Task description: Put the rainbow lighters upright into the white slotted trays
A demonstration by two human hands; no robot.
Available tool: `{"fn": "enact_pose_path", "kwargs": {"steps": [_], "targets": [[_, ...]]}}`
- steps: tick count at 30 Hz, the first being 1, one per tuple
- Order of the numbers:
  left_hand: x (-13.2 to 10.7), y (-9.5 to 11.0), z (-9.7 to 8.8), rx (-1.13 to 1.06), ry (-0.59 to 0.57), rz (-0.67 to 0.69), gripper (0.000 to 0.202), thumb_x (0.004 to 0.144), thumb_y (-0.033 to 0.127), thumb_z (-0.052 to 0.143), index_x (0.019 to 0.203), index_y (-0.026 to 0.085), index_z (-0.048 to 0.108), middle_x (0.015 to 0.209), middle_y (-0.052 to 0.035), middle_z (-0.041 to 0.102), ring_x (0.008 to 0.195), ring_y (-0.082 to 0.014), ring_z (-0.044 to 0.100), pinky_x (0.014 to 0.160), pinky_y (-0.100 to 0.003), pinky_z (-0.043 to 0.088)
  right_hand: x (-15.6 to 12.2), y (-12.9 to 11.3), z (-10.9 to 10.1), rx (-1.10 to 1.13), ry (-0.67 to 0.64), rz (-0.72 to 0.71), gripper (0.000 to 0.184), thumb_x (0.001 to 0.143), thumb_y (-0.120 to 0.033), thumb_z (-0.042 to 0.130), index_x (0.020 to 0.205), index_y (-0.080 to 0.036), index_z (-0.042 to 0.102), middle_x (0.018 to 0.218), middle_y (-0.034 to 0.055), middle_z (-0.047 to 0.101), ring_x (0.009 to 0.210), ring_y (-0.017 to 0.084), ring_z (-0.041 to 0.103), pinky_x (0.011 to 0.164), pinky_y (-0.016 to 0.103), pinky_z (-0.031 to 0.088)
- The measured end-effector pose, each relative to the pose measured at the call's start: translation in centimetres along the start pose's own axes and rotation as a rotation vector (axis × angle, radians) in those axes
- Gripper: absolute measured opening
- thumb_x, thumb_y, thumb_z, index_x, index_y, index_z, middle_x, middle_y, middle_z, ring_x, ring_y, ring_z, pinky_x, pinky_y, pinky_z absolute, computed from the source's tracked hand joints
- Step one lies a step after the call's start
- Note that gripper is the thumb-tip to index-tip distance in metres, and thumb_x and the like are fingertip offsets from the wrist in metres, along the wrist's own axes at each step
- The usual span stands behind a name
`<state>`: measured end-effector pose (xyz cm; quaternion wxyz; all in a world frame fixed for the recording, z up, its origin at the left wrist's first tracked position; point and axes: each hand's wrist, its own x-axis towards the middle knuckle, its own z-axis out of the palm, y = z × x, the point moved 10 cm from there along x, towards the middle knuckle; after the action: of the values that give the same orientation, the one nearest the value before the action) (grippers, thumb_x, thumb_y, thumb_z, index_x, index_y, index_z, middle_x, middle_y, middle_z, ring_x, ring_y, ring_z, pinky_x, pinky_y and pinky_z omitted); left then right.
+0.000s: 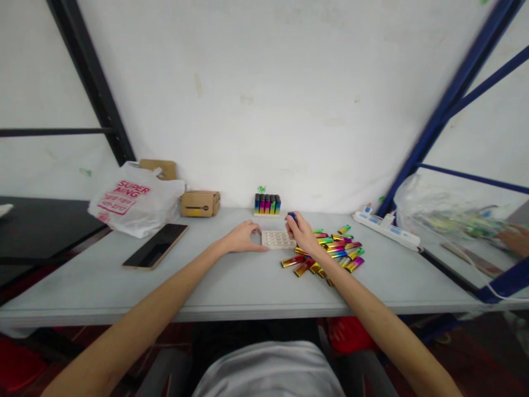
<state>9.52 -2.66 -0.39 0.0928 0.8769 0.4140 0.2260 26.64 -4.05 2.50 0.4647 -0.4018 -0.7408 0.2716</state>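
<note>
My left hand (243, 238) curls around the left end of a white tray (275, 239) with rows of small compartments, thumb at the near corner and fingers at the far one. The tray lies flat on the table. Over its right end, my right hand (302, 234) is closed on a lighter (292, 215); only its dark blue end shows above the fingers. Beside and partly under my right forearm lies a loose pile of shiny multicoloured lighters (336, 246). Behind the tray, several more lighters (267, 204) stand upright in rows in a similar white holder.
On the left of the grey table (231, 286) lie a phone (156, 246), a white plastic bag (138, 198) and a cardboard box (200, 203). A power strip (387, 229) with plugs is at the right, near a blue frame (446, 110). Another person's hand (514, 240) shows at far right.
</note>
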Motion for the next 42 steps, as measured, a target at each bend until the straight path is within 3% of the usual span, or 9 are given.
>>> {"fn": "enact_pose_path", "kwargs": {"steps": [4,7,11,17,25,29,33,38,42], "targets": [[0.0,-0.2,-0.1,-0.014,-0.004,-0.007,0.068,0.066,0.072,0.072,0.107,0.017,0.069,0.098,-0.0079,0.064,0.092,-0.0262,0.061,0.085,-0.036,0.048,2.0,-3.7,1.7,-0.232,-0.091,-0.247,0.036,0.100,-0.051,0.043,0.088,-0.020,0.056,0.085,0.0029,0.057,0.081,0.016,0.053,0.071,0.026,0.042],[0.1,-0.5,0.1,-0.004,0.008,-0.033,0.082,0.063,0.075,0.073,0.118,0.014,0.067,0.100,-0.0095,0.064,0.091,-0.0277,0.061,0.086,-0.038,0.048,4.2,-4.8,3.6,-0.410,-0.154,-0.301,0.037,0.101,-0.047,0.045,0.080,-0.019,0.056,0.070,-0.0008,0.054,0.068,0.014,0.048,0.067,0.025,0.036],[0.4,-0.7,0.7,-0.007,-0.002,-0.017,0.083,0.066,0.077,0.069,0.122,0.016,0.068,0.102,-0.0102,0.063,0.093,-0.0285,0.060,0.088,-0.039,0.048,5.7,-3.5,4.6,-0.491,-0.124,-0.252,0.032,0.102,-0.042,0.048,0.083,-0.017,0.059,0.067,-0.0006,0.059,0.062,0.013,0.050,0.062,0.024,0.032],[0.8,-1.4,1.1,-0.063,-0.019,-0.048,0.080,0.064,0.072,0.074,0.124,0.019,0.068,0.097,-0.0066,0.063,0.087,-0.0253,0.059,0.083,-0.036,0.048,4.6,0.4,4.7,-0.548,-0.228,-0.174,0.025,0.100,-0.036,0.053,0.093,-0.016,0.065,0.081,0.0063,0.072,0.069,0.016,0.063,0.065,0.023,0.039],[0.7,-1.4,1.0,-0.039,-0.010,-0.051,0.079,0.064,0.072,0.074,0.126,0.023,0.067,0.093,-0.0030,0.061,0.085,-0.0226,0.056,0.078,-0.032,0.046,4.6,0.5,6.1,-0.637,-0.259,-0.247,0.021,0.099,-0.032,0.056,0.102,-0.013,0.064,0.087,0.0097,0.072,0.075,0.018,0.064,0.069,0.026,0.043],[0.8,-1.3,0.9,-0.021,-0.006,-0.041,0.079,0.063,0.073,0.073,0.125,0.025,0.067,0.091,-0.0023,0.061,0.084,-0.0223,0.057,0.079,-0.032,0.046,4.8,0.5,6.8,-0.632,-0.263,-0.248,0.019,0.097,-0.031,0.060,0.097,-0.013,0.066,0.089,0.0093,0.072,0.078,0.018,0.065,0.072,0.026,0.045],[0.7,-1.0,0.6,-0.018,-0.012,-0.037,0.077,0.065,0.074,0.071,0.121,0.021,0.068,0.094,-0.0042,0.063,0.085,-0.0235,0.059,0.080,-0.032,0.047,4.9,0.1,4.1,-0.600,-0.277,-0.212,0.030,0.096,-0.042,0.060,0.107,-0.015,0.066,0.095,0.0097,0.074,0.085,0.019,0.067,0.079,0.028,0.048],[0.6,-0.4,0.6,0.000,-0.039,-0.009,0.081,0.068,0.075,0.068,0.123,0.015,0.066,0.099,-0.0086,0.065,0.089,-0.0259,0.061,0.085,-0.033,0.047,4.8,0.8,-4.5,-0.653,-0.123,-0.080,0.037,0.097,-0.043,0.057,0.124,-0.018,0.061,0.099,0.0094,0.075,0.087,0.018,0.069,0.083,0.030,0.050],[0.5,-0.5,0.8,0.019,-0.058,-0.023,0.082,0.070,0.076,0.066,0.126,0.016,0.064,0.102,-0.0093,0.063,0.092,-0.0261,0.061,0.086,-0.034,0.047,3.1,5.7,-6.5,-0.792,-0.345,0.109,0.030,0.089,-0.030,0.067,0.115,-0.016,0.071,0.105,0.0119,0.075,0.092,0.021,0.070,0.083,0.028,0.051]]}}
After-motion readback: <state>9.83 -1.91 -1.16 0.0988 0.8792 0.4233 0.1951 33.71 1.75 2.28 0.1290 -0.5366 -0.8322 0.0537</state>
